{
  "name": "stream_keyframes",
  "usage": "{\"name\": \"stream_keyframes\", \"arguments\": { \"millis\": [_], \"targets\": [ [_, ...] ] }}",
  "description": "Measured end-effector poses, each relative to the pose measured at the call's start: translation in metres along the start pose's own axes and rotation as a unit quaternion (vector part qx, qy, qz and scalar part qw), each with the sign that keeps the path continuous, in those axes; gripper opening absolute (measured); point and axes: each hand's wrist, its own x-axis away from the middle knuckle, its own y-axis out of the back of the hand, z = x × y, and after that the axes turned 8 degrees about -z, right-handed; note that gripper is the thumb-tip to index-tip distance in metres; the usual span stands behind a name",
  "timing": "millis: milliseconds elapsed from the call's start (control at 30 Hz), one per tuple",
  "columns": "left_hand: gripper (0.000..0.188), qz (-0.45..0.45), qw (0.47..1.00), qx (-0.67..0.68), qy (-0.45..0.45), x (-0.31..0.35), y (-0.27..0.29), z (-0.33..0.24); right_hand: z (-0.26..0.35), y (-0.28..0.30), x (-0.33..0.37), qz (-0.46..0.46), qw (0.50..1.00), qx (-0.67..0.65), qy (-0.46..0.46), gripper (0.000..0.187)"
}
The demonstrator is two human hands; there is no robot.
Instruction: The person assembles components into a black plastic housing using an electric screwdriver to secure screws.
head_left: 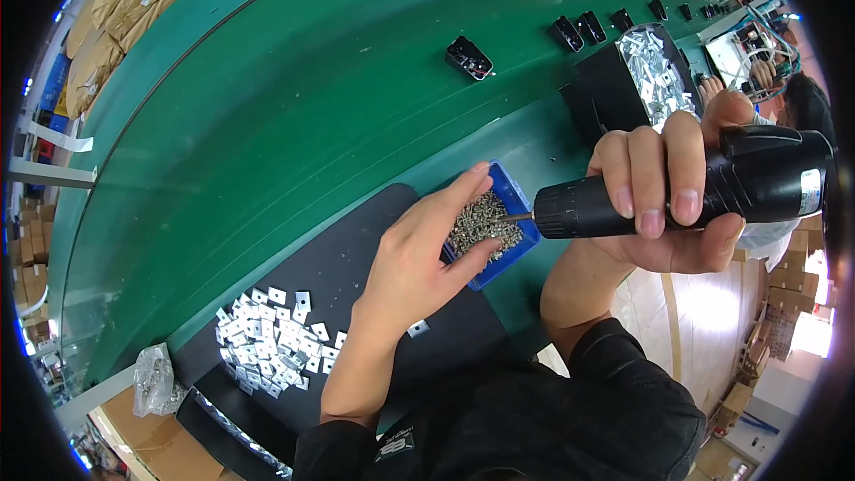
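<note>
Head view, the only one. Right grip (661,176) is wrapped around a black power screwdriver (577,207), clenched on its body. Driver's long axis runs nearly level, 3 to 9 o'clock, with the bit (517,216) pointing to 9. Blue bin (506,182) lies just past the chuck, about 9 o'clock from right grip; the bit reaches in over the small screws (481,214) filling it. Can't tell if the tip touches any.

Left grip (420,254) is the nearer one, at the bin's 8 o'clock side: index finger at the far rim, thumb over the screws, the two spread apart. Lower fingers hidden, so can't tell if it clasps the bin or a screw.

Around: pile of metal plates (272,343) at 8 o'clock from left grip, on a dark mat (356,236); loose plate (418,328) at 6. Black housing (469,58) at 12 o'clock from the bin. Box of metal parts (657,76) at 12 from right grip, on the green tabletop (530,138).
</note>
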Motion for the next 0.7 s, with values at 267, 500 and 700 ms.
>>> {"name": "stream_keyframes", "arguments": {
  "millis": [267,500,700],
  "targets": [
    [0.04,0.035,0.995,-0.092,0.006,-0.002,0.022,-0.007,0.013,0.007,0.004,-0.041,0.994,0.035,0.095,0.076],
    [0.032,0.09,0.986,-0.143,-0.004,0.008,0.005,-0.008,0.034,0.013,0.01,-0.068,0.992,0.025,0.107,0.062],
    [0.023,0.101,0.934,-0.322,0.118,0.072,0.044,-0.007,0.027,0.01,0.007,-0.121,0.992,0.012,0.032,0.071]
  ]
}}
